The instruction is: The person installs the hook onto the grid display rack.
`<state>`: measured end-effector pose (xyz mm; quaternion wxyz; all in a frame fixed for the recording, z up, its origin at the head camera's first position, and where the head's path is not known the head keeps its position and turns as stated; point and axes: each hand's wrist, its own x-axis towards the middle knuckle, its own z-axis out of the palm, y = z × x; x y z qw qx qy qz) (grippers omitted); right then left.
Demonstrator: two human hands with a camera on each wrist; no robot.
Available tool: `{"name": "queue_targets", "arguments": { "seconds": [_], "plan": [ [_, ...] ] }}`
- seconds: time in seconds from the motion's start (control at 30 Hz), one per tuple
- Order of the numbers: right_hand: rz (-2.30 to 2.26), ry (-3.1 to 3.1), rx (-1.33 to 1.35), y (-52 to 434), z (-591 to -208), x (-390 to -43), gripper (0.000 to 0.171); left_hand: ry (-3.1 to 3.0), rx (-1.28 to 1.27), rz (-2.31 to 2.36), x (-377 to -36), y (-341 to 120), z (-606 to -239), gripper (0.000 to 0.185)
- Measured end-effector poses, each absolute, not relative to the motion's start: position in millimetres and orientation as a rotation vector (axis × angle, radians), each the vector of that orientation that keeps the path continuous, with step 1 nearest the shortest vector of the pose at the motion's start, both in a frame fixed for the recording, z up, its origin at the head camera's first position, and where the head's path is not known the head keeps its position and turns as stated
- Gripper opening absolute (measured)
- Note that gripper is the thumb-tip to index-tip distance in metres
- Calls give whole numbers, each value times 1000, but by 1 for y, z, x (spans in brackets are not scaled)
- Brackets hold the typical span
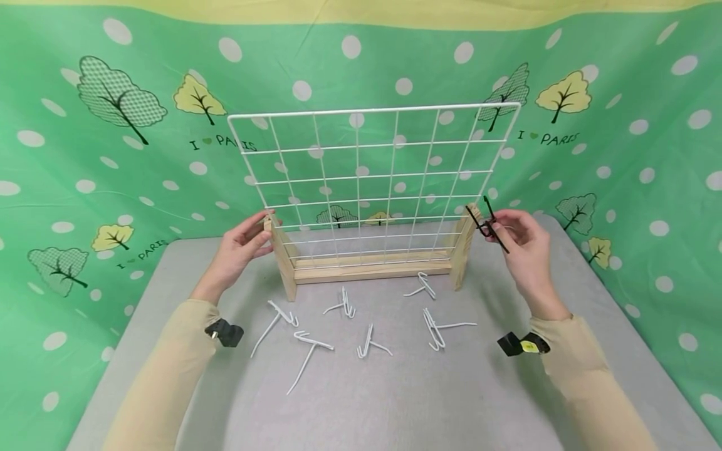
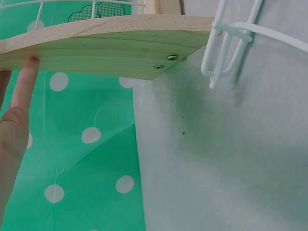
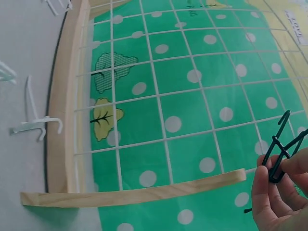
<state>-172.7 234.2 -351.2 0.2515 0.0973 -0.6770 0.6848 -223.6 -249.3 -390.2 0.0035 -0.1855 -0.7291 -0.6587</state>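
Observation:
A white wire grid panel [image 1: 372,181] [image 3: 183,96] stands upright in a wooden base [image 1: 369,266] with two wooden end posts. My left hand [image 1: 242,245] touches the left post [image 1: 280,254] [image 2: 106,48] with straight fingers; a fingertip [image 2: 26,79] presses the wood. My right hand [image 1: 521,241] [image 3: 279,192] pinches a black wire hook [image 1: 488,224] [image 3: 281,154] just beside the right post [image 1: 465,241] [image 3: 134,192]. Several white wire hooks [image 1: 344,326] lie on the grey table in front of the base; one white hook [image 2: 231,41] shows in the left wrist view.
The grey table top [image 1: 395,388] is surrounded by a green dotted cloth backdrop [image 1: 113,156] with tree prints. Small black wrist devices [image 1: 225,332] [image 1: 519,344] sit on both sleeves.

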Motion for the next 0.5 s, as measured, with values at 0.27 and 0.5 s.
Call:
{"name": "queue_targets", "arguments": {
  "seconds": [0.27, 0.5],
  "plan": [
    [1845, -1844, 277, 232, -339, -175, 16, -2291, -576, -2068, -223, -249, -389, 47],
    [1912, -1798, 257, 230, -334, -175, 17, -2278, -577, -2070, -222, -248, -390, 47]
  ]
}}
